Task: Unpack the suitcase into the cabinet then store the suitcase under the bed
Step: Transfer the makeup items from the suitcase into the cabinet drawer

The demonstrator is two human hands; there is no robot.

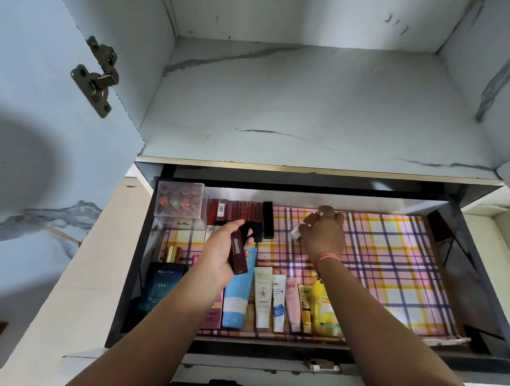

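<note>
An open cabinet drawer (476, 364) lined with pink and yellow checked paper lies below me. My left hand (223, 256) grips a dark red lip gloss tube (238, 254) above the drawer's left part. My right hand (322, 235) pinches a small white and pink item (296, 233) near the drawer's back edge, right of a row of dark red lip tubes (240, 214). Several cosmetic tubes (271, 301) and a blue perfume bottle (161, 285) lie along the front. The suitcase is out of view.
A clear box of round cosmetics (181, 200) stands in the drawer's back left corner. Above the drawer is a marble-patterned cabinet shelf (312, 107). The open cabinet door (45, 90) with its hinge (99, 76) stands at the left. The drawer's right half shows bare liner (392, 275).
</note>
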